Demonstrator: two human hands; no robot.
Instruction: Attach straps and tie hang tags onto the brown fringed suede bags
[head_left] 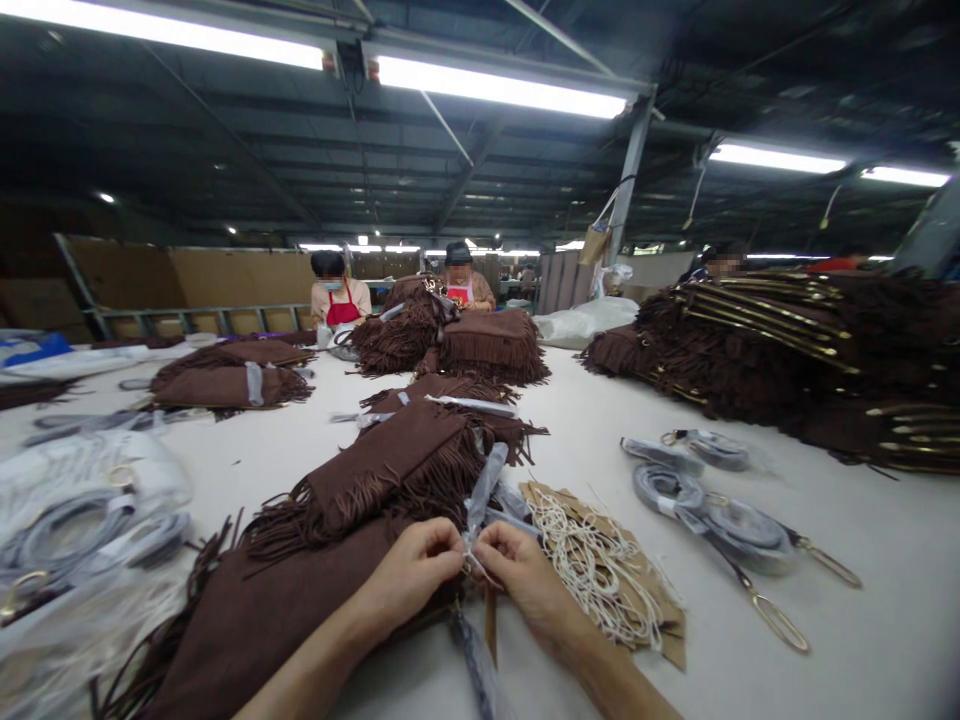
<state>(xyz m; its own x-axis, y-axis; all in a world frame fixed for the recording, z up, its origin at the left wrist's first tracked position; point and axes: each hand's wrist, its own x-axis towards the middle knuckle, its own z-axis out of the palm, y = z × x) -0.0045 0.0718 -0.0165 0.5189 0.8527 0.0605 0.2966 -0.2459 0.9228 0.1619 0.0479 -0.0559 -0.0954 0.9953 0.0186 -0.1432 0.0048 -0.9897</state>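
My left hand point(411, 577) and my right hand point(517, 577) meet low in the middle of the view, both pinched on a strip of clear plastic wrap point(480, 500) that rises between them. They work over a brown suede bag with fringe point(247, 610) lying on the white table point(600, 420). A second fringed brown bag point(390, 465) lies just beyond the hands. Right of my right hand sits a pile of brown card tags with white strings point(600, 565).
Wrapped straps with gold clips point(712, 510) lie to the right, bagged straps point(75, 530) to the left. Stacks of fringed bags point(787, 345) fill the far right and centre point(450, 340). Two people in red aprons point(341, 290) work at the table's far end.
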